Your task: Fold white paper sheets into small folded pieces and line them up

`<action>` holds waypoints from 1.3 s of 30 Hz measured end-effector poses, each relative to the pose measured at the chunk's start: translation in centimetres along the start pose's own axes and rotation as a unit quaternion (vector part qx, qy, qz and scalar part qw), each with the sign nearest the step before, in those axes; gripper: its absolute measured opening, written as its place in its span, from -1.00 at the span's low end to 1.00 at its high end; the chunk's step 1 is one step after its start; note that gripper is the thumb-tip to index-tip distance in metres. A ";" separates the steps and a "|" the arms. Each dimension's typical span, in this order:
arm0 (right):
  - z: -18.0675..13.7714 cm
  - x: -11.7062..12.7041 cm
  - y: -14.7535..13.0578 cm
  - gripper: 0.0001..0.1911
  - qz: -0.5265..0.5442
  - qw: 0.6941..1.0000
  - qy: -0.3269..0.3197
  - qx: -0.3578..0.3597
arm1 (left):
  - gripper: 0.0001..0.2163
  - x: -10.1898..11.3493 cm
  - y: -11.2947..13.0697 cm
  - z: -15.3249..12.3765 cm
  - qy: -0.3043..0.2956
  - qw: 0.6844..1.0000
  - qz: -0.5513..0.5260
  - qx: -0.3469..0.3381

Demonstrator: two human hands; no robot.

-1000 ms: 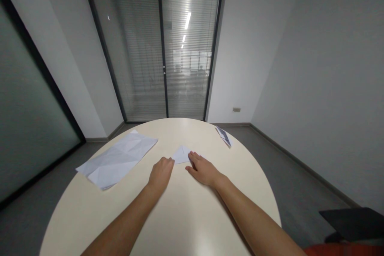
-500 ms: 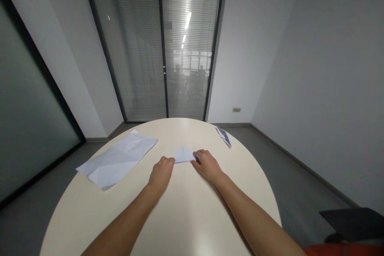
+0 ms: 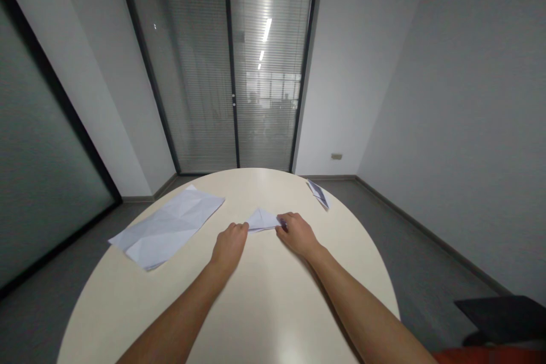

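A small folded sheet of white paper [image 3: 261, 220] lies at the middle of the table, its far side rising to a point with a crease down it. My left hand [image 3: 230, 240] is closed on its left corner, the fingers bent and partly hidden. At the opposite corner, my right hand [image 3: 297, 233] pinches the paper between thumb and fingers. Both forearms reach in from the near edge.
The round cream table [image 3: 256, 296] fills the foreground. A large creased white sheet [image 3: 174, 224] lies on the left. Near the far right edge rests a folded paper piece [image 3: 318, 194] with a dark face. A black chair part [image 3: 503, 315] stands at lower right.
My right hand has shifted slightly to the right, and more of the folded paper shows between the hands. My left hand has hardly moved.
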State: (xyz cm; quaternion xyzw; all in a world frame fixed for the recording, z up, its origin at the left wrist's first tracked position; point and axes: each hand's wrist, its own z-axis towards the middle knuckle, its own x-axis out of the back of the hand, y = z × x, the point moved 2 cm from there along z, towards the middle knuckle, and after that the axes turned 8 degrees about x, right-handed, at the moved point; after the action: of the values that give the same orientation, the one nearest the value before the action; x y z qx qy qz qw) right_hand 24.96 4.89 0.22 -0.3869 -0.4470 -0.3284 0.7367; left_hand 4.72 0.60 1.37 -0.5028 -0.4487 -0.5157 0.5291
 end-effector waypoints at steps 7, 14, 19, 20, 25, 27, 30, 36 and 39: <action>0.1 0.2 -0.1 -0.70 -0.013 0.999 -0.016 0.029 | -0.72 -0.5 -0.1 0.2 0.020 1.000 -0.008 -0.009; 0.2 -0.2 0.4 -0.65 -0.007 1.000 0.001 0.014 | -0.72 -1.1 -0.4 0.4 0.033 0.999 -0.025 0.000; 0.4 -1.0 1.3 -0.66 0.058 0.995 0.045 -0.063 | -0.72 -1.1 -0.5 0.4 0.040 0.999 -0.028 0.011; 0.5 -1.1 1.6 -0.66 0.075 0.993 0.051 -0.072 | -0.71 -1.0 -0.5 0.4 0.040 0.999 -0.030 0.015; 0.9 -1.1 2.7 -0.69 0.139 0.983 0.098 -0.070 | -0.71 -0.8 -0.7 0.4 0.039 0.997 -0.059 0.037; 1.0 -0.9 3.0 -0.67 0.146 0.979 0.129 -0.060 | -0.72 -0.9 -0.7 0.4 0.044 0.996 -0.072 0.042; 1.0 -0.3 3.2 -0.64 0.142 0.977 0.157 -0.038 | -0.73 -0.8 -0.6 0.3 0.049 0.994 -0.084 0.043; 0.9 0.8 1.9 -0.61 0.093 0.981 0.169 0.031 | -0.73 -0.9 0.2 0.2 0.048 0.986 -0.143 0.073; 0.8 1.0 0.8 -0.57 0.068 0.982 0.162 0.063 | -0.73 -1.2 0.4 0.2 0.048 0.970 -0.217 0.096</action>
State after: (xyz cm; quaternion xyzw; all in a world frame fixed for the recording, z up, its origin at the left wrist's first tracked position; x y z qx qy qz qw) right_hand 25.67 5.84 1.14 -0.3110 -0.3142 -0.3066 0.8430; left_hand 5.08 0.90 0.17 -0.3150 -0.5686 -0.5963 0.4711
